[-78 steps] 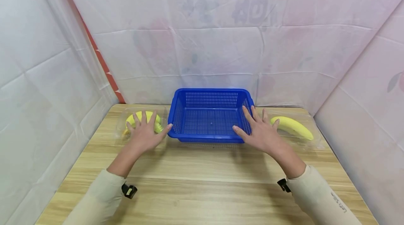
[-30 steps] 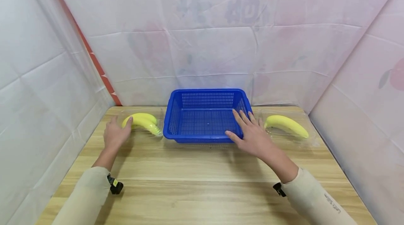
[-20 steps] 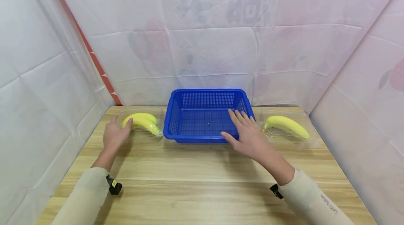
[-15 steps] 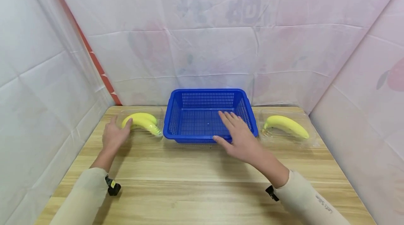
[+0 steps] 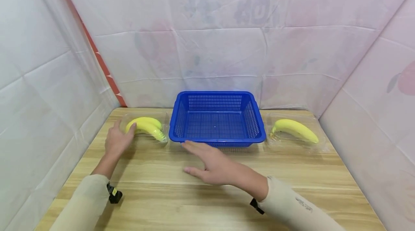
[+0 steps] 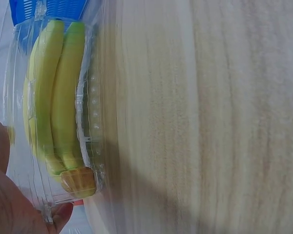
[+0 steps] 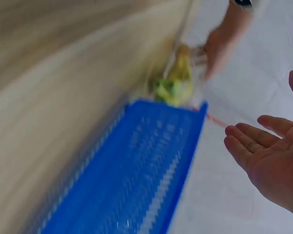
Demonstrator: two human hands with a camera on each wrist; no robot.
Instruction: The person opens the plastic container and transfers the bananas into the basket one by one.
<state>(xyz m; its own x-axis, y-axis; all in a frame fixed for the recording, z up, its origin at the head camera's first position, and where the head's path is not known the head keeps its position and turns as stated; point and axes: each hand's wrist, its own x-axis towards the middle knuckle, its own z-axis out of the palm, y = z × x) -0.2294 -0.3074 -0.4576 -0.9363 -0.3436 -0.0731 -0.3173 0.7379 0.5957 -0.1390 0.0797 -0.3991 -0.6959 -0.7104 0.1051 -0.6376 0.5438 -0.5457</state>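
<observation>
At the table's left, a clear plastic box (image 5: pixel 164 116) contains yellow bananas (image 5: pixel 146 125) with greenish tips. My left hand (image 5: pixel 117 140) holds that box by its left end; in the left wrist view the thumb and a fingertip sit around the clear plastic, close to the bananas' brown stem. My right hand (image 5: pixel 215 164) hovers over the wood in front of a blue plastic basket (image 5: pixel 217 140), fingers extended and nothing held. Its palm and straight fingers (image 7: pixel 256 139) also appear in the right wrist view, beside the blurred basket.
A second clear plastic box (image 5: pixel 281 145) lies right of the basket, with a yellow banana (image 5: pixel 295 130) in it. Pale printed sheets (image 5: pixel 220 54) wall off the back and both sides of the wooden table (image 5: pixel 181 209).
My right hand has swung left and toward me, from the basket's right side to in front of it. The left hand shifted from above the bananas to the left box's outer end.
</observation>
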